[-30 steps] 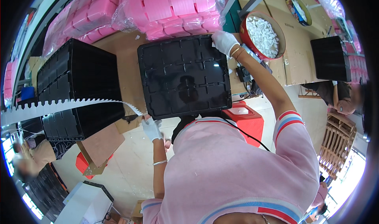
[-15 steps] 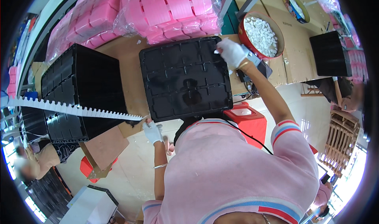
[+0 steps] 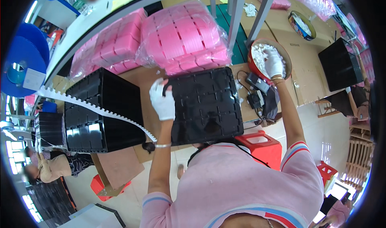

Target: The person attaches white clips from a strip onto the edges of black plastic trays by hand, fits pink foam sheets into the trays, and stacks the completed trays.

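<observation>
Tray (image 3: 209,107) at our left hand (image 3: 163,101); right hand (image 3: 274,64) in tub (image 3: 252,64), likely picking bits (image 3: 259,54) (both grips unclear); next needs light pinch.

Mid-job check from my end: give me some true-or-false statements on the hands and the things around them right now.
1. The right hand is in the round tub of white pieces. True.
2. The left hand is at the right edge of the middle black box. False: it is at the upper left corner.
3. The pink stack is wrapped in clear plastic. True.
4. The white strip lies coiled on the floor. False: it slants from near the blue reel down to the left forearm.
5. Both hands wear black gloves. False: the gloves are white.
</observation>
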The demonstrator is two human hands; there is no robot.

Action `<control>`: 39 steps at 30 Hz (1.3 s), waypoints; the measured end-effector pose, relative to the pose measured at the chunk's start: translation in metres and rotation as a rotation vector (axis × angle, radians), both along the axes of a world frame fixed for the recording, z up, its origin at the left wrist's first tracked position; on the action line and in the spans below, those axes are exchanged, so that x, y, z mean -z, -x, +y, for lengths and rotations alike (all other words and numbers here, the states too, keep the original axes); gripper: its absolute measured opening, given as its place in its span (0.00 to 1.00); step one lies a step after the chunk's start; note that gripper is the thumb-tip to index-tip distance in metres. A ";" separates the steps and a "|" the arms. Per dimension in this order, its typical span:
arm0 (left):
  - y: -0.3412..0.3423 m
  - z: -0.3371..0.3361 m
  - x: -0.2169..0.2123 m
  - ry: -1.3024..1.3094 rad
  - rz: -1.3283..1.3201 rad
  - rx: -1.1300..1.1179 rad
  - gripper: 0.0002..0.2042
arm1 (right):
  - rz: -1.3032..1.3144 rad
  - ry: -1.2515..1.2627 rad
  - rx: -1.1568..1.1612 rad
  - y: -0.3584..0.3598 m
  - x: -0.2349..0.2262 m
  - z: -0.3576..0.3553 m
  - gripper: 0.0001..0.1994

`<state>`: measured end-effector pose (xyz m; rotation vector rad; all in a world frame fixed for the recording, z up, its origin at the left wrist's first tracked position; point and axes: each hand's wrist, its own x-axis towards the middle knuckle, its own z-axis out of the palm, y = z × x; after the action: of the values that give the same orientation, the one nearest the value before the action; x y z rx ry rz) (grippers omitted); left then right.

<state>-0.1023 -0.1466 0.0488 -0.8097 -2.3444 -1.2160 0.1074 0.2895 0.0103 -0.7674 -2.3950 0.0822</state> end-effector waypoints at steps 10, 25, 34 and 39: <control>0.081 0.069 -0.044 0.399 0.122 -0.129 0.31 | 0.083 -0.261 -0.336 0.168 -0.081 -0.137 0.14; 0.132 0.027 -0.014 0.327 0.118 0.133 0.15 | -0.120 -0.261 -0.252 0.191 -0.065 -0.132 0.24; 0.142 0.031 -0.010 0.194 -0.075 0.175 0.13 | -0.112 -0.413 -0.263 0.203 -0.049 -0.106 0.10; 0.154 0.027 -0.010 0.252 0.126 0.116 0.08 | -0.057 -0.321 -0.333 0.210 -0.064 -0.104 0.03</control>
<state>-0.2560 -0.1201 0.0593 -1.0853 -2.4039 -0.8923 -0.1030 0.1853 0.0747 -0.2241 -2.4837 -0.1881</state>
